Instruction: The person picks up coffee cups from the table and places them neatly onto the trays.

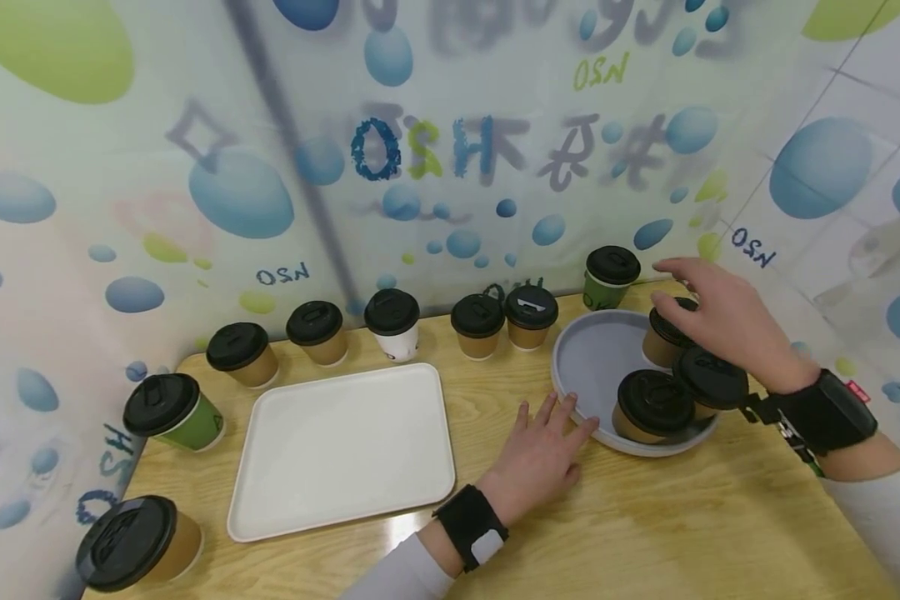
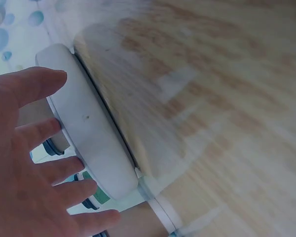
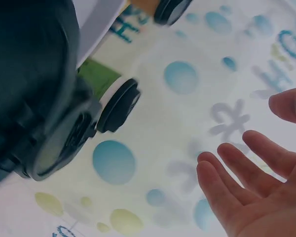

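Observation:
My left hand [image 1: 536,458] lies with spread fingers at the near left rim of a round grey tray [image 1: 592,358]. In the left wrist view, its fingertips touch the side of the tray [image 2: 96,123]. On the tray stand three brown paper cups with black lids: a front cup [image 1: 654,406], a right cup [image 1: 711,379] and a back cup [image 1: 658,343] partly hidden by my right hand [image 1: 731,321]. That hand hovers over them with loosely bent fingers, holding nothing. Just behind the tray is a green lidded cup [image 1: 607,287], also a green cup [image 3: 99,79] in the right wrist view.
A white rectangular tray [image 1: 348,450] lies left on the wooden table [image 1: 630,525]. Several lidded cups line the back and left edges, among them a white cup [image 1: 397,333], a green cup [image 1: 191,421] and a brown cup [image 1: 180,546]. A printed curtain [image 1: 450,200] hangs behind.

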{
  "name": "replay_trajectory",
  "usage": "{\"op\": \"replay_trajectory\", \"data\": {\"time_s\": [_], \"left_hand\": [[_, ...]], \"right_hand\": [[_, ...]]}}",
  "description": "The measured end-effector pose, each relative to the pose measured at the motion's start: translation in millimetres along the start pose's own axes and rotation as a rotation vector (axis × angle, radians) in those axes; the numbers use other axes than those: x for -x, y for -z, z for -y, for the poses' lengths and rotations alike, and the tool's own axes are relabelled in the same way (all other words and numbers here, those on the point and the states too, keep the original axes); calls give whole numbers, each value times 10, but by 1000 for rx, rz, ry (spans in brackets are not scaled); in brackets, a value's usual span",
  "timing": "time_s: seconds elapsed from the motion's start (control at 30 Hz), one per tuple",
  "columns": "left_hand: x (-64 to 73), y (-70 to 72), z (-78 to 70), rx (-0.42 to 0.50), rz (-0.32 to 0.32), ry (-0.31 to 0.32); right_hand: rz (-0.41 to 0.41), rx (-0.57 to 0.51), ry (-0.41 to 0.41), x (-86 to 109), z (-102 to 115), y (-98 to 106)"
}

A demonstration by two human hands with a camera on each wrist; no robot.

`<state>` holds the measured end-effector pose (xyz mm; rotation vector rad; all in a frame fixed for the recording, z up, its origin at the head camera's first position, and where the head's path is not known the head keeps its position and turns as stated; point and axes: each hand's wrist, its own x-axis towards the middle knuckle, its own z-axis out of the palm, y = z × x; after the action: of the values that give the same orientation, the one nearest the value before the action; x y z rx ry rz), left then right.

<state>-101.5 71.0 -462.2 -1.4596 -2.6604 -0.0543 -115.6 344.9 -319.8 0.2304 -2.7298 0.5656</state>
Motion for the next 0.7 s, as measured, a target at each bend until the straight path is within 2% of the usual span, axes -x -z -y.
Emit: {"op": "replay_trajectory", "data": {"time_s": [0.13,0.33,0.53,0.7], "left_hand": [[19,9,19,12,-4,14],[37,15,15,32,45,30],[33,16,-3,45,100,32],[22,48,-10,81,115,20]], "right_hand": [[97,-17,-57,-381,-120,-5],[251,21,-124,-844,-325,-155],[381,63,-191,-1141,-415,-292],[434,74,-262,-1312,-466,-359]]}}
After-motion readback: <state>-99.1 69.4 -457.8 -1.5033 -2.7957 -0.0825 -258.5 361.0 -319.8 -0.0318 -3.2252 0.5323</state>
